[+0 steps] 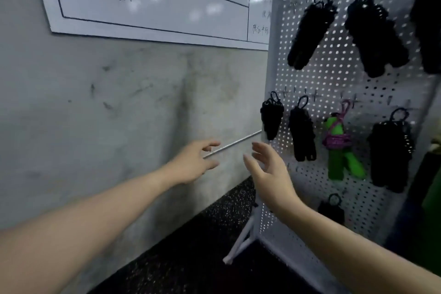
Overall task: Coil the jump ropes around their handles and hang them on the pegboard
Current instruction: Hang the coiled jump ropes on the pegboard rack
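Note:
A white pegboard (334, 83) stands on the right, tilted in the view. Several coiled black jump ropes hang on its hooks, among them one at the lower left edge (272, 119), one beside it (302, 136) and one at the top (310, 31). A green-handled rope wound with purple cord (338, 145) hangs in the middle row. My left hand (193, 162) is stretched out before the wall, fingers spread, holding nothing. My right hand (267, 169) is raised just left of the pegboard, fingers loosely extended and empty, a little below the lower-left black rope.
A grey concrete wall (119, 114) fills the left, with a whiteboard (155, 2) bearing writing above. A thin metal rod (236, 144) runs from the pegboard toward the wall behind my hands. The pegboard's white foot (241, 243) rests on dark speckled flooring (191, 258).

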Tool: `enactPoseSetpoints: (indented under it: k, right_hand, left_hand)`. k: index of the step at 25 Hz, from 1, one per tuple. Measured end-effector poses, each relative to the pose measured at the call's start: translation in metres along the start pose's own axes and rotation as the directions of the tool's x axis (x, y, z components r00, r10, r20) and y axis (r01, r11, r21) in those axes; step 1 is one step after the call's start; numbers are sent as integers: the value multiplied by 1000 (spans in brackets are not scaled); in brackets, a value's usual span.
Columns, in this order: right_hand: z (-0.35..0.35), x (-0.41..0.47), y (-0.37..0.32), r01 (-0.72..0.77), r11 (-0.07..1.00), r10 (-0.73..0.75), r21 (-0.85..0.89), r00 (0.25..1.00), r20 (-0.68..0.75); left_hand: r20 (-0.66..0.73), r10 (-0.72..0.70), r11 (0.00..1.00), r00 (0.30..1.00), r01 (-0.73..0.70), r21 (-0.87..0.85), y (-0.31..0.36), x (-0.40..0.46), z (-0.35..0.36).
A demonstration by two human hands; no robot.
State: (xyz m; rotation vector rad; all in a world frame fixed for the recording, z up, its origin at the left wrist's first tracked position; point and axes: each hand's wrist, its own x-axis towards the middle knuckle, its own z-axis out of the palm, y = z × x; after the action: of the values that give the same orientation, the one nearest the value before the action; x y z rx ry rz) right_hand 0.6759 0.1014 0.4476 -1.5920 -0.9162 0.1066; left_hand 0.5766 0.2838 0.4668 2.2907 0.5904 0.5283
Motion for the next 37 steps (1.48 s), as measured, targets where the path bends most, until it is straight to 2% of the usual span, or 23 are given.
enactPoseSetpoints:
  k: [3,5,8,11,14,18,21,23,25,26,30,35,37]
  right_hand:
    - [41,-42,45,-98,995,98,7,993,72]
    - [63,-74,80,-167,986,168,-15,981,99]
    - [89,-123,132,-303,948,318,-103,928,195]
    - [102,-169,188,-427,880,470,-207,841,269]
    - [116,-215,242,-522,787,616,-329,700,363]
    - [140,-287,295,-654,596,800,-466,430,418]
    - [151,-334,319,-549,502,862,-668,252,441]
    - [151,-354,327,-502,482,872,-718,197,448]
    - [149,-359,331,-522,508,855,-686,209,474]
    - [147,-357,331,-535,526,845,-661,240,479]
    - [131,-332,324,-531,628,778,-569,422,466]
    - [108,-266,290,-424,785,611,-453,650,451]
    - [96,-236,273,-406,836,541,-369,725,426]
  left_hand:
    - [-19,-107,994,994,107,-32,-63,-45,31]
    - [2,-228,972,974,228,-48,-103,-80,61]
    - [104,-439,894,892,446,-45,-158,-133,111]
    - [203,-560,820,803,573,-3,-200,-176,159]
    - [278,-672,726,687,685,61,-237,-210,191]
    - [371,-782,591,500,785,187,-278,-261,223]
    - [423,-801,532,424,827,179,-293,-296,261]
    - [456,-804,477,382,872,111,-287,-306,279]
    - [476,-805,426,354,903,48,-275,-304,287]
    - [473,-807,414,355,910,23,-269,-301,288]
    - [329,-780,527,532,842,-112,-266,-278,291]
    - [305,-746,509,591,803,-310,-232,-222,268]
    - [314,-695,536,647,757,-374,-207,-193,248]
